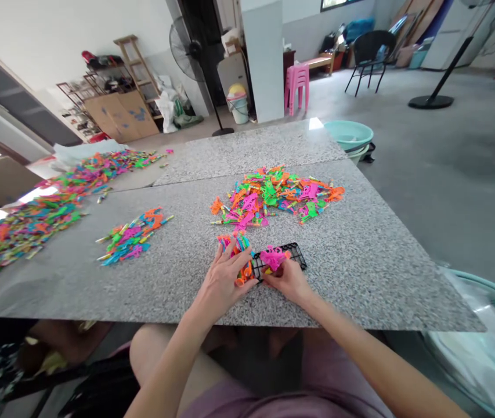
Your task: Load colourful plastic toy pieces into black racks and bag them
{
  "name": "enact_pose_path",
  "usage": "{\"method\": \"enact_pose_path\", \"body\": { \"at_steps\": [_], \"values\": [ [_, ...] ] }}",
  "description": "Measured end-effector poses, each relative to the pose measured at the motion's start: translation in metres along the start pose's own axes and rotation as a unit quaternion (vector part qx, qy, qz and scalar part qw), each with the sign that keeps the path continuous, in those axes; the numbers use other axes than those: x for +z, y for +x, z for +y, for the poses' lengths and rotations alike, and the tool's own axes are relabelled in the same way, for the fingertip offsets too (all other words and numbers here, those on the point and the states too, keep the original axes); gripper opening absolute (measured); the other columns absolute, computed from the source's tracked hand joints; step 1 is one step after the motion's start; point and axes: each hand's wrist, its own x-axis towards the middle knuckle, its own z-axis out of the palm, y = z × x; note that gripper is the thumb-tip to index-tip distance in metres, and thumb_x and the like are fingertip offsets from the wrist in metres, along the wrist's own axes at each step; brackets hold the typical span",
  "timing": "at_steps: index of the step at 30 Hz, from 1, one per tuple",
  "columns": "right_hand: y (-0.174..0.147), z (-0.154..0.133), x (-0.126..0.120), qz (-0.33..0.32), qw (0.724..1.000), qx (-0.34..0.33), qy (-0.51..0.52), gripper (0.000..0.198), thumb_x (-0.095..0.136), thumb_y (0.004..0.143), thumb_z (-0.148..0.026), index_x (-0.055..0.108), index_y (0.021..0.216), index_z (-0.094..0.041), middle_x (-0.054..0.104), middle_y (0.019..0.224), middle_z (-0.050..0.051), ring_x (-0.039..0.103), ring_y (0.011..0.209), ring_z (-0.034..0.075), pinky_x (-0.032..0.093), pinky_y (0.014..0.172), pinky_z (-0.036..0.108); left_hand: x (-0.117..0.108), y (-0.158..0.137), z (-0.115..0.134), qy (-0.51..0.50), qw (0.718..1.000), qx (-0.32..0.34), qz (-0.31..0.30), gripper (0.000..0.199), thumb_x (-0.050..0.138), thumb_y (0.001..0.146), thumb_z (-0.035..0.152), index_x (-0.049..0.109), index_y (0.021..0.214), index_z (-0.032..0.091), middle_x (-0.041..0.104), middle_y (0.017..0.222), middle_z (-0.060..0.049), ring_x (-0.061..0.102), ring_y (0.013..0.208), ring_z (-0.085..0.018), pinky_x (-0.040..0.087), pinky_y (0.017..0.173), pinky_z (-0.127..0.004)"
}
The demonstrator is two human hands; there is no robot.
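Observation:
A black grid rack point(298, 255) lies near the table's front edge, its left part filled with upright colourful plastic pieces point(242, 270), mostly orange, blue and pink. Over these pieces rests my left hand point(223, 276), fingers stretched out and thumb apart, touching them. My right hand point(291, 280) is closed in a pinch on a pink plastic piece point(272, 257) with a cut-out shape, held above the rack's open cells. Its lower end is hidden by the fingers. Just behind the rack spreads a heap of similar pink, green and orange pieces point(268, 194) with slim striped stems.
A smaller pile point(134, 235) lies to the left, and a long heap point(42, 217) runs along the table's left side. The speckled stone table point(373, 278) ends close to my lap. Teal basins point(349, 132) stand beyond its right edge. Another person's limbs point(64, 348) show at lower left.

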Motion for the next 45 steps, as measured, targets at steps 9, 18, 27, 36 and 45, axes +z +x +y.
{"method": "enact_pose_path", "body": {
  "at_steps": [9,18,27,36,45],
  "values": [
    [0.010,-0.036,0.003,-0.072,0.927,-0.011,-0.369,0.024,0.058,0.082,-0.022,0.065,0.105,-0.018,0.073,0.091,0.011,0.068,0.085,0.025,0.041,0.069,0.028,0.003,0.001,0.003,0.003,1.000,-0.015,0.012,0.058,0.067,0.087,0.030,0.047,0.140,0.020,0.062,0.135,-0.008,0.027,0.146,-0.032,0.023,0.119,-0.058],
    [0.026,-0.031,-0.015,-0.115,0.924,-0.070,-0.359,0.031,0.061,0.085,-0.022,0.061,0.116,-0.016,0.073,0.096,0.008,0.068,0.086,0.021,0.047,0.073,0.027,0.009,0.003,0.000,0.058,0.996,0.009,0.061,0.047,0.067,0.087,0.040,0.061,0.129,0.021,0.066,0.130,-0.007,0.038,0.140,-0.038,0.033,0.111,-0.066],
    [0.056,0.011,-0.129,0.083,0.836,-0.045,-0.540,0.055,0.037,0.087,0.003,0.046,0.139,-0.013,0.053,0.135,0.017,0.047,0.125,0.026,0.043,0.098,0.037,0.012,0.001,-0.009,0.080,0.992,0.024,0.100,0.042,0.064,0.089,0.040,0.062,0.126,0.021,0.068,0.125,-0.007,0.047,0.134,-0.037,0.039,0.108,-0.065],
    [0.058,0.013,-0.174,-0.014,0.896,0.098,-0.434,0.032,0.078,0.075,-0.032,0.065,0.097,-0.012,0.067,0.101,0.014,0.062,0.093,0.027,0.045,0.076,0.031,0.008,0.001,-0.011,0.057,0.995,0.012,0.082,0.043,0.067,0.087,0.042,0.062,0.125,0.023,0.068,0.125,-0.007,0.043,0.137,-0.036,0.035,0.112,-0.063],
    [0.037,0.005,-0.154,-0.099,0.981,0.023,-0.165,0.031,0.061,0.081,-0.021,0.054,0.112,-0.019,0.068,0.078,0.001,0.064,0.061,0.014,0.046,0.056,0.022,-0.009,-0.007,-0.022,0.025,0.999,0.033,0.027,0.043,0.066,0.088,0.041,0.062,0.127,0.024,0.068,0.126,-0.007,0.038,0.141,-0.033,0.030,0.114,-0.063]
  ]
}}
